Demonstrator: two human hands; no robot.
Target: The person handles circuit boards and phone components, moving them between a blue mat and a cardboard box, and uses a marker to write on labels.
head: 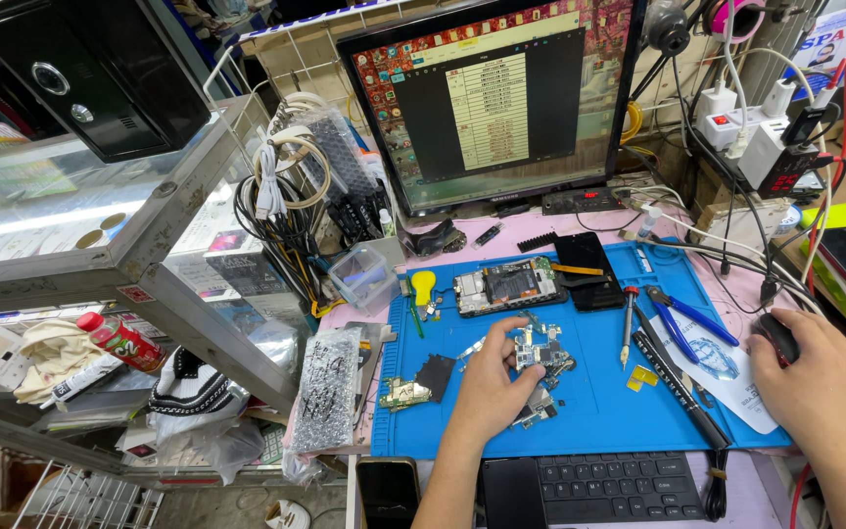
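At the far left a glass shelf [149,235] stands beside the bench, with a red bottle [121,340] lying below it; a bundle of cables [281,211] hangs near its corner, and a clear plastic box [362,274] sits just right of them. A blue mat [599,402] covers the bench; on its left part lie a small green board [403,394] and a black square chip [435,374]. The left hand [490,387] rests on the mat, fingers curled loosely, fingertips touching a circuit board [542,348] — touching, not gripping it; the board lies at mid-mat, just below an opened phone [503,285]. Behind stands a monitor [496,103]; a dark keyboard [609,487] lies at the near edge. Further right are a screwdriver [628,323] and blue-handled pliers [687,318]. At the far right the right hand [820,387] cups a black mouse [778,336] — palm over it, fingers wrapped around.
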